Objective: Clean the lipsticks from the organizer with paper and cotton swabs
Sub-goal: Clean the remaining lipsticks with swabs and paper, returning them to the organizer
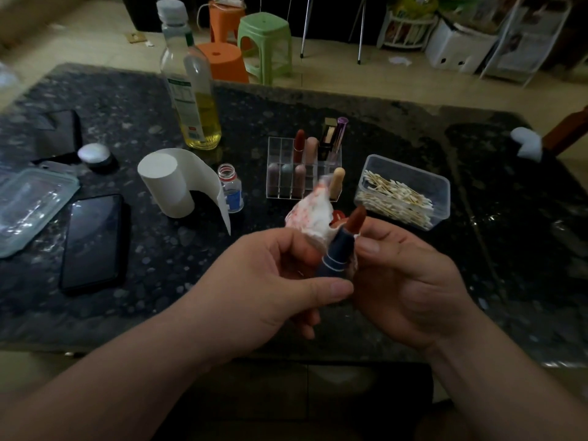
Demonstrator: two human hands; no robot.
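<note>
**Q:** What is on the left of the dark speckled stone desk (286,106)?

**A:** A clear plastic zip pouch (31,205) lies at the edge, with a black smartphone (94,243) flat beside it. Further right stands a white paper roll (168,186) with its loose end curling down. Behind it is a tall clear plastic bottle of yellow oil (191,90), and just beside the roll is a small open glass bottle with a blue label (231,189).

**Q:** And in the middle?

**A:** A clear acrylic organizer (302,173) holds upright lipsticks (299,144) in 2 rows. In front of it, above the desk, 2 bare hands meet. The left hand (270,281) has its fingers clamped on the lower end of a navy lipstick tube (339,253), the thumb pressing its base. The tube tilts up to the right, with its brownish-red stick (356,219) exposed. Crumpled white paper (310,218), blotched red, bunches up behind the tube on its left.

**Q:** What is the right hand doing?

**A:** The right hand (404,281) has its fingers curled. Its thumb presses a fold of the paper against the tube's upper side.

**Q:** Anything further right?

**A:** A clear plastic box of cotton swabs (404,192) sits near the organizer.
</note>
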